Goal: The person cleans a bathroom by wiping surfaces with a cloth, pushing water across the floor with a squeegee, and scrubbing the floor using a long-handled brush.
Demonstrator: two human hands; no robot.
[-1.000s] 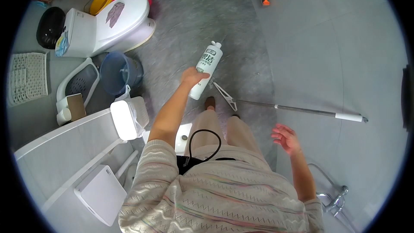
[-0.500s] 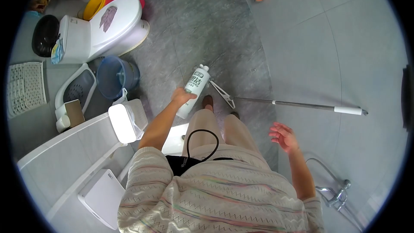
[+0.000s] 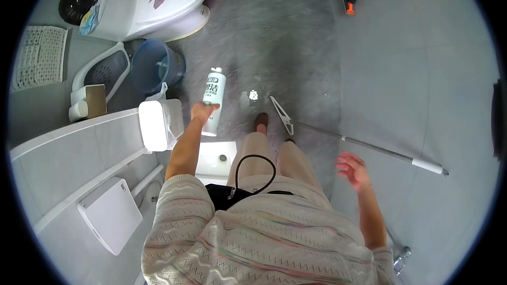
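Bottle (image 3: pixel 215 85) is hanging over the floor (image 3: pixel 285 37) near the blue bucket (image 3: pixel 174 66); your left grip (image 3: pixel 203 112) is holding its lower half, probably feeling stiff, smooth and weighty; mid-body is likely balancing best. Your right grip (image 3: pixel 354 170) is hovering empty.

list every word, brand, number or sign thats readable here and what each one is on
"洁": large green character on the white bottle in the left hand; the character before it is unclear.
Bottle's top line: seems to end in "净", not certain.
Bottle's smaller print: too small to read.
Toilet tank sticker: too small to read.
White box at lower left, corner marking: too small to read.
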